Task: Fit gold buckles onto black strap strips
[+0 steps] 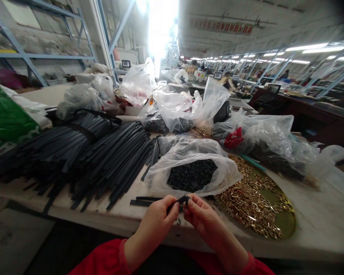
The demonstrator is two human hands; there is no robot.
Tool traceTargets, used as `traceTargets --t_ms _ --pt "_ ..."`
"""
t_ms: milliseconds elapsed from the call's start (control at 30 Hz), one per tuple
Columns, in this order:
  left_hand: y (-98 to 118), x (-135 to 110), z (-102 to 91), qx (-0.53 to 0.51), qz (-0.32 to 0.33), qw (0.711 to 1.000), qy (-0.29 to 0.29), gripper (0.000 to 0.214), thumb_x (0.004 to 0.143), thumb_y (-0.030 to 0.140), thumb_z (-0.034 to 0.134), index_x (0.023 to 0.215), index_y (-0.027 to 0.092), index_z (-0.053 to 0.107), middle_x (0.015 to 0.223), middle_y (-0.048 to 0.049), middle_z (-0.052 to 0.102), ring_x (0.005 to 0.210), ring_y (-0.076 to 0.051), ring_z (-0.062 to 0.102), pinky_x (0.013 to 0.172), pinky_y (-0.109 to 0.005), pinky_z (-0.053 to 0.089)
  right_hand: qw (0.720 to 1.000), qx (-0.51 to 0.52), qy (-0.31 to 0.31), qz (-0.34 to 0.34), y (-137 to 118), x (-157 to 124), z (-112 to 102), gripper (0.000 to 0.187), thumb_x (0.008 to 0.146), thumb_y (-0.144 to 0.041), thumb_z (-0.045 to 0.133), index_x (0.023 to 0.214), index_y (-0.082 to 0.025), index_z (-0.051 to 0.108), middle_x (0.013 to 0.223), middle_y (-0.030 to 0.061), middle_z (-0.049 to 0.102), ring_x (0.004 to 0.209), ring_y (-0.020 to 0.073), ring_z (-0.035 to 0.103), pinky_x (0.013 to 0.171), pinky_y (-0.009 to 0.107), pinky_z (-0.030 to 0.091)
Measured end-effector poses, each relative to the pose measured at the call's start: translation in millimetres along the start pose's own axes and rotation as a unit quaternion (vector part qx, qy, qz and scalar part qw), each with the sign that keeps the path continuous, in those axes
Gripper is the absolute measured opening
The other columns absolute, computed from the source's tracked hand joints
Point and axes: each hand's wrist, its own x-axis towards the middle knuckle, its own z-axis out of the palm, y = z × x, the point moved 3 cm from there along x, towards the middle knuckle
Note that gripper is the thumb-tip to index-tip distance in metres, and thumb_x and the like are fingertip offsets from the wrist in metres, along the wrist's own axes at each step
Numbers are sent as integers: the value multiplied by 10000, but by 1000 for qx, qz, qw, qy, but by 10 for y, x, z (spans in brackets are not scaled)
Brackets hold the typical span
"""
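Note:
My left hand (163, 212) pinches a black strip (181, 199) close to its end, just in front of an open plastic bag. Facing it, my right hand (199, 212) is closed at the tip of that strip on a small dark piece (187, 199), too small to make out. The clear plastic bag (226, 177) is full of small black pieces (192, 175). Right of it lies a round yellow tray (288, 223) with many gold metal buckles or links (252, 204). A few loose black strips (140, 202) rest beside my left hand.
Large bundles of black strips (117, 156) cover the table's left side. Filled plastic bags (174, 107) line the back, and another bag (269, 133) lies at the right. A green bag (10, 114) stands far left. The table's front edge (109, 221) is near me.

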Motion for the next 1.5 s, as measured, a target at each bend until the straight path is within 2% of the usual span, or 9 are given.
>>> traceTargets --t_ms 200,367,567,733,833,1067,1300,1367,1500 --pt "-18 -197 -38 63 -5 998 -17 247 839 290 380 716 172 559 615 23 539 567 -111 478 535 -197 310 986 -148 21 -69 82 -84 -21 234 683 -353 689 687 -173 540 586 -50 465 553 84 389 552 195 320" --pt "20 -244 -31 85 1 996 -30 235 836 258 367 722 173 554 626 16 543 584 -111 487 541 -192 306 998 -56 -4 0 212 -125 -43 251 690 -382 676 717 -186 522 606 -49 473 546 81 378 526 193 297" --pt "0 -242 -13 124 8 991 -50 214 811 244 399 656 176 530 570 35 499 545 -100 453 507 -199 267 990 -130 33 -43 236 -121 -129 272 666 -381 698 683 -163 536 569 -49 465 534 79 372 522 194 296" --pt "-47 -190 -32 29 -15 999 2 238 838 301 378 757 162 553 651 22 550 617 -112 491 564 -187 338 1000 16 25 7 283 -125 -37 253 671 -378 693 706 -176 546 649 -37 485 545 73 394 519 186 317" --pt "-60 -127 -6 4 -23 1000 -15 215 803 326 454 824 153 581 695 18 589 634 -116 504 578 -190 351 999 37 8 26 342 -114 -16 240 680 -370 687 717 -182 543 619 -46 461 521 69 380 499 182 306" --pt "-167 -47 72 -5 -49 997 -54 170 745 261 485 749 129 593 621 37 554 571 -100 459 502 -182 308 994 -110 17 -21 386 -91 -124 245 720 -396 636 705 -183 516 593 -58 412 529 79 339 509 192 290" --pt "-235 -37 146 -26 -67 996 -49 198 753 286 480 736 126 596 627 32 561 562 -98 451 495 -185 305 952 -269 42 -141 272 -157 -101 212 742 -358 612 686 -186 501 657 -37 442 632 110 392 583 218 321" --pt "-263 -27 185 -39 -69 996 -46 208 763 292 474 769 129 603 658 25 581 578 -102 465 521 -186 328 963 -241 43 -116 308 -150 -129 233 727 -367 629 668 -181 501 636 -42 433 602 101 380 560 212 311" --pt "-266 -16 198 -19 -50 997 -52 206 783 289 465 803 139 604 702 14 606 616 -114 491 569 -192 353 998 -42 56 -2 444 -108 -189 259 702 -412 649 720 -183 530 574 -61 403 508 77 339 490 195 281"
